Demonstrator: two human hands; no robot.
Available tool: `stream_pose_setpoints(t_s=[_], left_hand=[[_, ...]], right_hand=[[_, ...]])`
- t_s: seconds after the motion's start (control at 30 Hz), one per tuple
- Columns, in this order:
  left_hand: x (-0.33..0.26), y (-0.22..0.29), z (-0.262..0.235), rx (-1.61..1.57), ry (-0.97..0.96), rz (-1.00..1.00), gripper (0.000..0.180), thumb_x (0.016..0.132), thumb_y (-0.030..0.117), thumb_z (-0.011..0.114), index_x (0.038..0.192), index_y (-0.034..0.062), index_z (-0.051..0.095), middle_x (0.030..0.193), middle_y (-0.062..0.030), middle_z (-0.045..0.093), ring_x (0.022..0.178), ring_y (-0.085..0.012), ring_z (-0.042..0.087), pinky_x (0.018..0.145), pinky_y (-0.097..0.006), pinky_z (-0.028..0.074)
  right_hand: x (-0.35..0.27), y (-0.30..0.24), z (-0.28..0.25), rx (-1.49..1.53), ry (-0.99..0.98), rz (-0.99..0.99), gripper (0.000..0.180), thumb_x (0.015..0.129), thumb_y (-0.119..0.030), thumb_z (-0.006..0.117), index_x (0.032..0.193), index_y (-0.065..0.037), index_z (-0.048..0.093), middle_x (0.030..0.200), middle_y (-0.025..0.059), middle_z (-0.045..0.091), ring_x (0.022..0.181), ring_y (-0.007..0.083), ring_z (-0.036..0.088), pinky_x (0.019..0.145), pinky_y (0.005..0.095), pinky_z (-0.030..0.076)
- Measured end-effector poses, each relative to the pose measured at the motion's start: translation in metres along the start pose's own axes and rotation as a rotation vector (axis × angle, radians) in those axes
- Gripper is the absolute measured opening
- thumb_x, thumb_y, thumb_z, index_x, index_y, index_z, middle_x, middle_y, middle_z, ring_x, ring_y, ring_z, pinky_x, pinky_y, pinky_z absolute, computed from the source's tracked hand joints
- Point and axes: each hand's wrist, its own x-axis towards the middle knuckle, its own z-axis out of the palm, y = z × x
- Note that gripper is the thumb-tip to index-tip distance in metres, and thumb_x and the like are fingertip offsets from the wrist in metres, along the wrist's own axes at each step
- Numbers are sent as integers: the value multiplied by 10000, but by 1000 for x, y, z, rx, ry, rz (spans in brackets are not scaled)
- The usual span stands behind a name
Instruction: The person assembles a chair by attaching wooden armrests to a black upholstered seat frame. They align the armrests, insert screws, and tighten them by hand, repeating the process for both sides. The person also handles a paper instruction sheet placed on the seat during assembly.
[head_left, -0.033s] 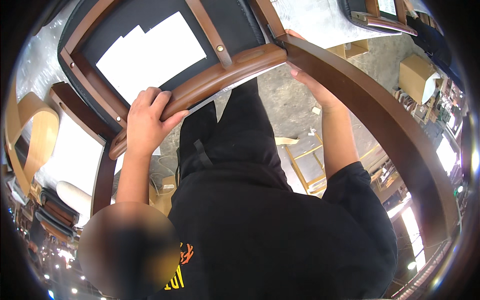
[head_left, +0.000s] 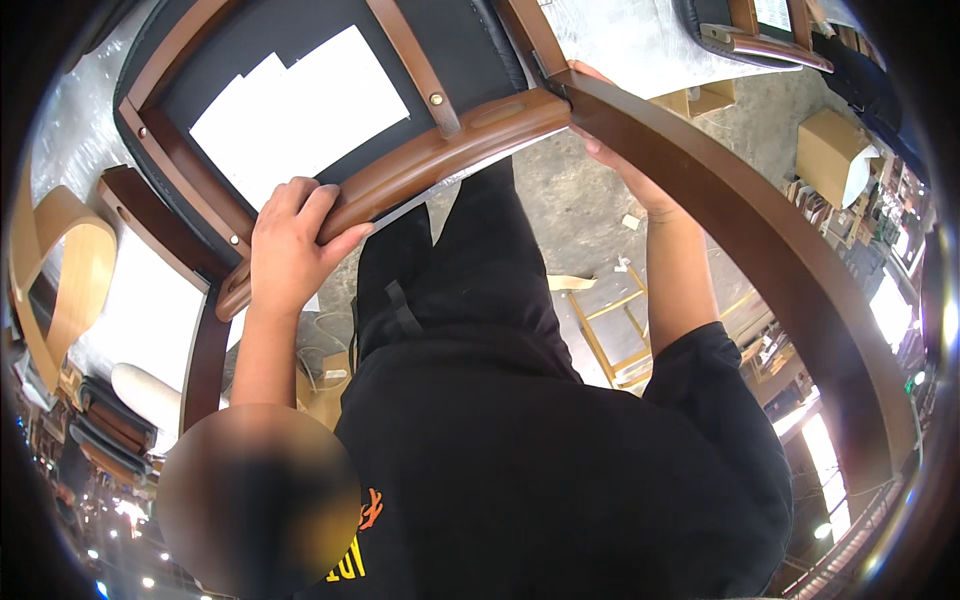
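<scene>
A dark brown wooden chair frame (head_left: 410, 165) is tipped over in front of me, with the underside of its black seat (head_left: 465, 50) facing me. White paper sheets (head_left: 310, 100) lie on that underside. My left hand (head_left: 290, 235) is closed over the left part of the rounded front rail, its thumb along the near side. At the right-hand corner, my right hand (head_left: 630, 175) is wrapped around the long curved chair leg (head_left: 740, 170). Its fingertips show beyond the leg, and the leg hides most of the fingers.
Curved light wood pieces (head_left: 85, 270) stand at the left. Another upturned chair (head_left: 765, 45) is at the upper right, beside a person's dark sleeve. A cardboard box (head_left: 830, 150) and a small yellow-brown frame (head_left: 610, 335) are on the concrete floor (head_left: 590, 235). Padded parts (head_left: 110, 420) are stacked lower left.
</scene>
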Motion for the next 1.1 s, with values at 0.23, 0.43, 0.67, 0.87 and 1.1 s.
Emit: stream_pose_setpoints(t_s=[0.23, 0.43, 0.67, 0.87, 1.1], left_hand=[[4, -5, 3, 18, -3, -19, 527, 739, 433, 870, 1074, 57, 710, 1017, -111, 643, 955, -317, 632, 858, -430, 544], [6, -3, 4, 1, -14, -43, 536, 718, 429, 878, 1064, 56, 710, 1020, -108, 638, 946, -316, 631, 853, -430, 543], [7, -2, 2, 16, -31, -24, 506, 717, 429, 876, 1007, 57, 694, 994, -96, 618, 919, -306, 614, 834, -434, 534], [7, -2, 2, 21, -12, -49, 492, 714, 440, 877, 979, 72, 686, 970, -82, 604, 912, -293, 607, 836, -426, 531], [11, -2, 1, 23, -20, -30, 471, 719, 434, 875, 957, 81, 673, 960, -80, 593, 906, -288, 601, 825, -423, 524]], right_hand=[[37, -30, -75, -274, -47, 172, 386, 1088, -243, 519, 1365, 0, 633, 1339, 137, 684, 1238, 244, 657, 1049, 396, 529], [95, 3, -55, -386, 391, -232, 382, 1109, -352, 481, 1206, -26, 654, 1082, 152, 704, 945, 227, 701, 875, 360, 544], [100, 37, -22, -249, 349, -67, 387, 1084, -367, 515, 1205, -18, 632, 1012, 80, 689, 781, 158, 623, 793, 313, 508], [98, 9, -19, -638, 439, 359, 288, 1040, -242, 588, 1147, 14, 664, 914, 108, 707, 772, 197, 649, 739, 322, 523], [85, 31, -37, -1126, 213, -106, 335, 902, -100, 701, 1204, 37, 652, 1003, 215, 736, 875, 308, 728, 808, 381, 565]])
